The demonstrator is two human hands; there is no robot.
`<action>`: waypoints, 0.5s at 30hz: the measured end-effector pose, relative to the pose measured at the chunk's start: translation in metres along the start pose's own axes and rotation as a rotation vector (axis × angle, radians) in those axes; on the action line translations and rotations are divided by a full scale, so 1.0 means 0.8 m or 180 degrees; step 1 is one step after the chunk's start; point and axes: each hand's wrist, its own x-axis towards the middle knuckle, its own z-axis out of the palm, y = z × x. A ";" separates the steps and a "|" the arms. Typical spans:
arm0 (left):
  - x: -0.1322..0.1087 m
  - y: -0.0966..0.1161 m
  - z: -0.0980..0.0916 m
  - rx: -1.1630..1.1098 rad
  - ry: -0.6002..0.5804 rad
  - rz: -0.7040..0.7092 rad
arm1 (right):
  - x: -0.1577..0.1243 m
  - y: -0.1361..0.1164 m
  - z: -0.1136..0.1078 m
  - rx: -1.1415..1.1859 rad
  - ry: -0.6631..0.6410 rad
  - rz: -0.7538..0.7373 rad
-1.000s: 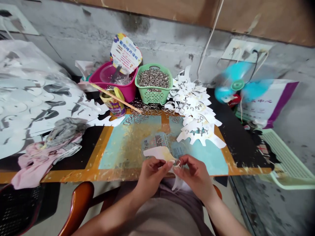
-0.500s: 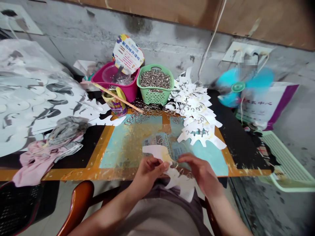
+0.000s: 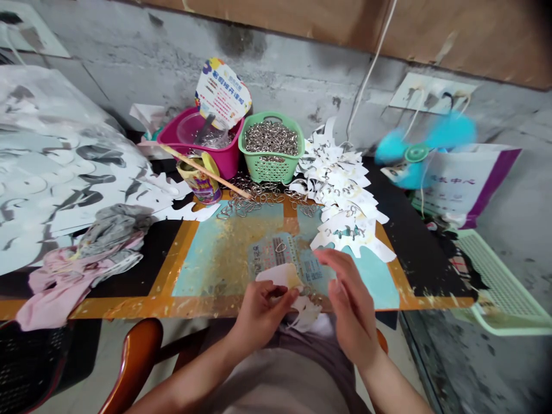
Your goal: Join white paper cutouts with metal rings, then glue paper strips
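Observation:
My left hand [image 3: 265,313] pinches a white cut-out piece [image 3: 278,275] with a yellowish patch, at the table's front edge. Part of the piece hangs below the fingers over my lap, slightly blurred. Just right of it, my right hand [image 3: 351,305] is raised with its fingers stretched out and nothing in them. A single metal ring [image 3: 280,247] lies on the printed sheet [image 3: 263,250] beyond my hands. Farther back, loose metal rings [image 3: 263,194] are heaped on the table.
A green basket [image 3: 273,167] full of metal rings stands beside a magenta basket [image 3: 226,158]. A stick [image 3: 207,171] lies across a small tub [image 3: 204,192]. White pieces with rings [image 3: 345,198] are piled at right, near a spinning fan [image 3: 416,152]. Crumpled cloth [image 3: 86,253] lies left.
The white piece has tilted, its lower part swinging inward and back under my left hand. My right hand has lifted and turned more upright, its fingers apart from the piece.

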 end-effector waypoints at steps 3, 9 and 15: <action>0.001 0.001 -0.002 0.0144 -0.0059 0.0173 | 0.005 0.004 -0.003 0.0289 0.0329 0.0165; 0.000 0.006 -0.002 -0.0031 -0.0093 -0.0002 | -0.010 0.010 -0.001 -0.0096 -0.0094 0.0441; 0.000 -0.010 -0.003 0.0743 0.0123 0.0615 | -0.022 0.006 0.012 -0.1017 -0.0358 -0.0471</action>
